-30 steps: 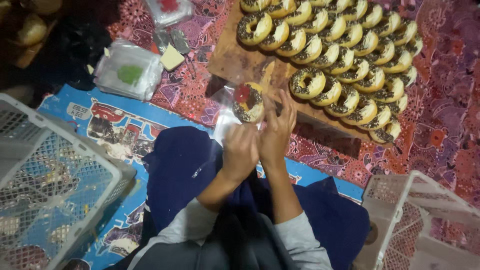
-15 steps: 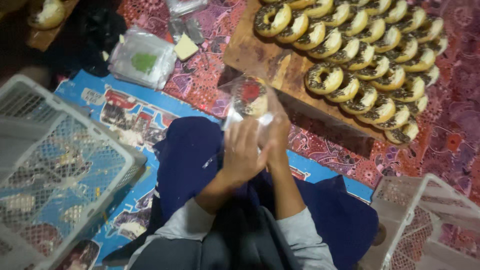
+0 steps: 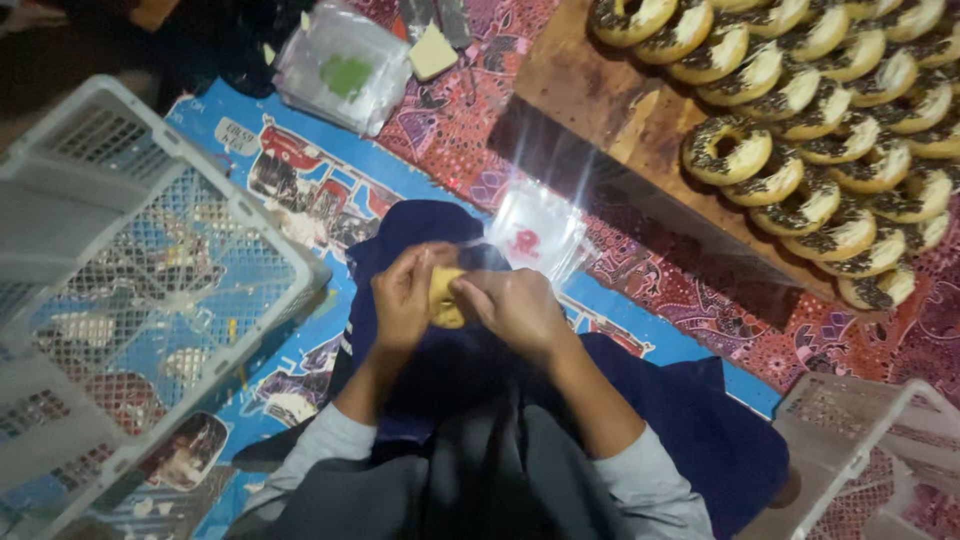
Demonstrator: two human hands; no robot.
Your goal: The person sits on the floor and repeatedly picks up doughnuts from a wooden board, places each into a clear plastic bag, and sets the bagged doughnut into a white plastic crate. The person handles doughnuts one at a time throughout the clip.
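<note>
Floor: I am looking down at a patterned red-and-purple cloth (image 3: pixel 700 300) spread on the floor, with a blue printed mat (image 3: pixel 300 190) lying over part of it; the light is dim.

Board: a brown wooden board (image 3: pixel 590 90) is carrying rows of chocolate-topped ring doughnuts (image 3: pixel 790 130), well apart from the hands.

Crates: a white plastic lattice crate (image 3: pixel 130 290) is standing on the left, and another white crate (image 3: pixel 850 450) is sitting at the lower right.

Bags: a stack of clear plastic bags (image 3: pixel 340 70) is lying near the top.

Left hand (image 3: pixel 405 295): it is closing its fingers on a small yellow-brown doughnut in a clear plastic wrapper (image 3: pixel 445 297), held over the lap.

Right hand (image 3: pixel 515 305): it is gripping the same wrapped doughnut from the other side, both hands touching.

Wrapper end: the clear wrapper's loose end (image 3: pixel 540 230), with a red mark, is fanning out above the hands.

Change: a moment ago the doughnut was being held up nearer the board, topping visible; now it is being drawn down to the lap and turned, so I judge the bagging to be nearly finished.
</note>
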